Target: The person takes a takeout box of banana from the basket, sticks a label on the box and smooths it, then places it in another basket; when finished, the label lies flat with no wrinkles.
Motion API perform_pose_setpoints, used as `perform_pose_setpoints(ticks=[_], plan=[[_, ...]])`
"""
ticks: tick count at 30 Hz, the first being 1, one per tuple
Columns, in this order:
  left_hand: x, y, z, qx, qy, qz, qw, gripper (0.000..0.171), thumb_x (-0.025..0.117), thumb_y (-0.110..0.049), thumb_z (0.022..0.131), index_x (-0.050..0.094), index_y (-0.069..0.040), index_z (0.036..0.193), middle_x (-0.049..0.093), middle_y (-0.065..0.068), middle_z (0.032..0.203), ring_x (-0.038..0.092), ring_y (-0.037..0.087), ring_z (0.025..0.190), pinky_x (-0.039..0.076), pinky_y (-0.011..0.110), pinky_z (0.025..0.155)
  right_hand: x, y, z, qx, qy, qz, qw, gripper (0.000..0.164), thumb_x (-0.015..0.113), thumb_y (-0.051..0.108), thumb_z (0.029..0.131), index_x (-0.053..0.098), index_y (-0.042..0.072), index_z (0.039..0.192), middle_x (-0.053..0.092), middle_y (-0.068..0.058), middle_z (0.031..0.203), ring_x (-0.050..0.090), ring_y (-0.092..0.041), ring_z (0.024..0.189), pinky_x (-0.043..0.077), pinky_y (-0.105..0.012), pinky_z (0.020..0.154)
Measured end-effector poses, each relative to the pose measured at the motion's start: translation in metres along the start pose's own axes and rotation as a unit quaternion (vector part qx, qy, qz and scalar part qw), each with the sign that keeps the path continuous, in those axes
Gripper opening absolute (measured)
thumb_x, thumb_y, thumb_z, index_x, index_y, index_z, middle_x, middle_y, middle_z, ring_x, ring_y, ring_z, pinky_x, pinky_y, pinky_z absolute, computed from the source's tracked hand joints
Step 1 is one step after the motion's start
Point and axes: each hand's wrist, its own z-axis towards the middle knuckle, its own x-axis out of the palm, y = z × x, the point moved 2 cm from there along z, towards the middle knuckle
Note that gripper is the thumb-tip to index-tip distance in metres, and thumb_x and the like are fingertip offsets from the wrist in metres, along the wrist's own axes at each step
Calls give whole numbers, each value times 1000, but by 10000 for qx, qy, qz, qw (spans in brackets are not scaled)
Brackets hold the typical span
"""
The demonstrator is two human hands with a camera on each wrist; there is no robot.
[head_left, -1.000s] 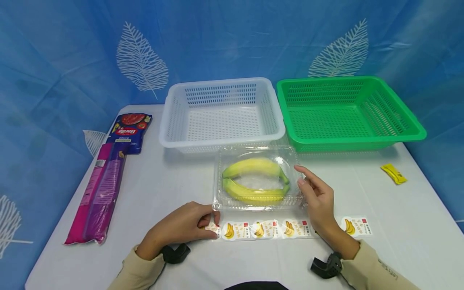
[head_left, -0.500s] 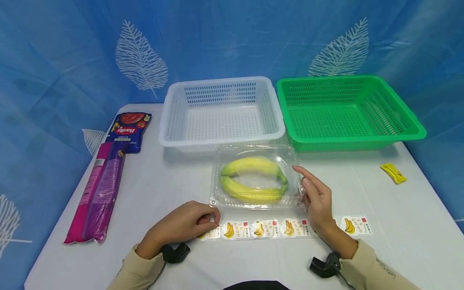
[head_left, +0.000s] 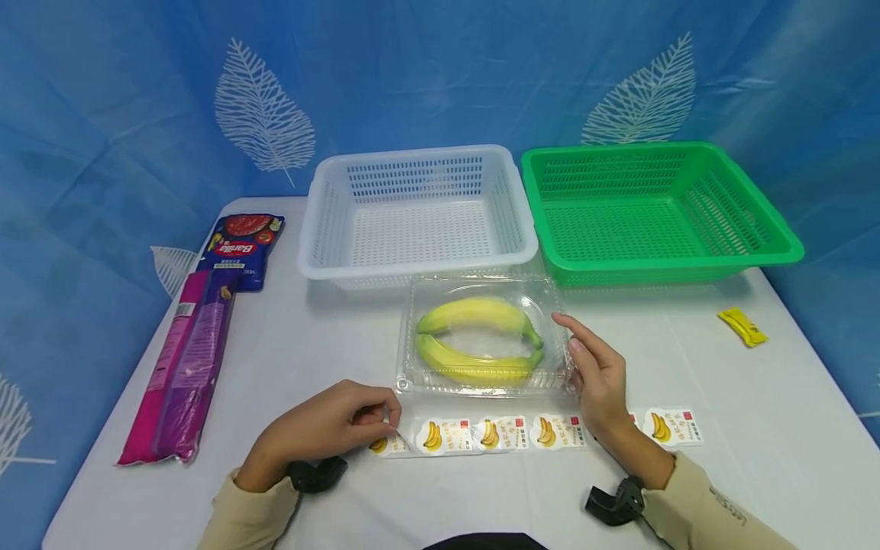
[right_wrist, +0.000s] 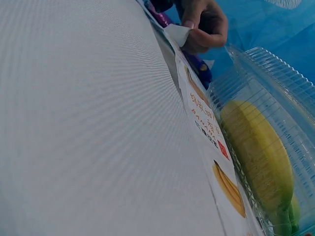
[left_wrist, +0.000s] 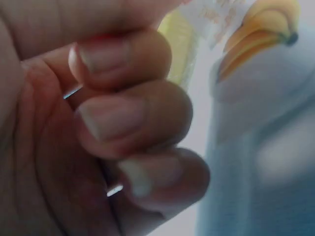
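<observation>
My left hand (head_left: 330, 420) pinches the end banana label (head_left: 382, 445) of a strip of labels (head_left: 500, 435) between thumb and index finger. Its white edge is lifted from the strip, as the right wrist view shows at the left fingertips (right_wrist: 191, 23). Curled fingers fill much of the left wrist view. Behind the strip sits a closed clear plastic clamshell box (head_left: 447, 391) holding two bananas (head_left: 480, 308). At the box's right side is my right hand (head_left: 603, 386), index finger stretched along the edge and thumb beside it; its wrist covers part of the strip.
A white basket (head_left: 419, 273) and a green basket (head_left: 677, 273) stand behind the box. Left of them lie a blue Barilla pouch (head_left: 242, 252) and a long pink and purple packet (head_left: 180, 374). A small yellow wrapped packet (head_left: 742, 327) lies at the right.
My left hand has drawn back slightly to the left, and the end label's edge now lifts off the strip. Earlier, the box shifted a little left; the right hand stays beside it.
</observation>
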Motion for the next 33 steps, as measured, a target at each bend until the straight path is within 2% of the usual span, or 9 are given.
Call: perform_pose_setpoints(ticks=[7, 13, 17, 27, 30, 33], plan=[[-2, -6, -7, 289, 253, -565, 9977, 9, 72, -24, 98, 66, -25, 91, 38, -17, 68, 38, -5, 60, 36, 17, 55, 0, 0, 1, -29, 38, 54, 10000, 35, 40, -7, 103, 58, -16, 132, 34, 2, 55, 28, -6, 42, 21, -24, 33], [-11, -12, -14, 776, 8, -930, 9926, 13, 72, -14, 98, 63, -21, 91, 40, -6, 67, 42, 0, 64, 42, 23, 58, 0, -1, 0, -14, 39, 118, 9999, 35, 40, -7, 103, 57, -17, 133, 34, 2, 56, 27, -7, 42, 21, -24, 33], [-15, -13, -18, 962, -144, -1078, 9894, 17, 71, -7, 96, 63, -20, 91, 40, 0, 66, 44, 1, 65, 45, 25, 59, 0, -1, 0, -25, 63, 126, 9999, 35, 40, -7, 103, 57, -17, 133, 35, 2, 57, 28, -7, 42, 21, -25, 34], [-26, -11, -26, 1622, -499, -1380, 9758, 25, 69, 8, 91, 62, -16, 95, 40, 0, 69, 45, 11, 63, 44, 29, 56, 0, -2, 0, -61, 90, 81, 9999, 35, 40, -8, 103, 56, -17, 133, 35, 2, 57, 28, -6, 43, 21, -24, 34], [-26, -9, -25, 1532, -562, -1389, 9768, 24, 69, 7, 92, 61, -16, 96, 39, 1, 70, 45, 13, 64, 43, 30, 57, 0, -3, 0, -29, 111, 110, 9999, 35, 40, -8, 103, 56, -17, 133, 35, 2, 57, 28, -6, 43, 21, -25, 34], [-27, -8, -21, 1109, -678, -1211, 9841, 18, 70, -1, 95, 61, -17, 95, 40, 0, 70, 45, 12, 66, 42, 30, 58, -1, -3, -1, 34, 89, 96, 9999, 35, 41, -8, 103, 56, -16, 134, 35, 1, 57, 28, -7, 43, 20, -25, 34]])
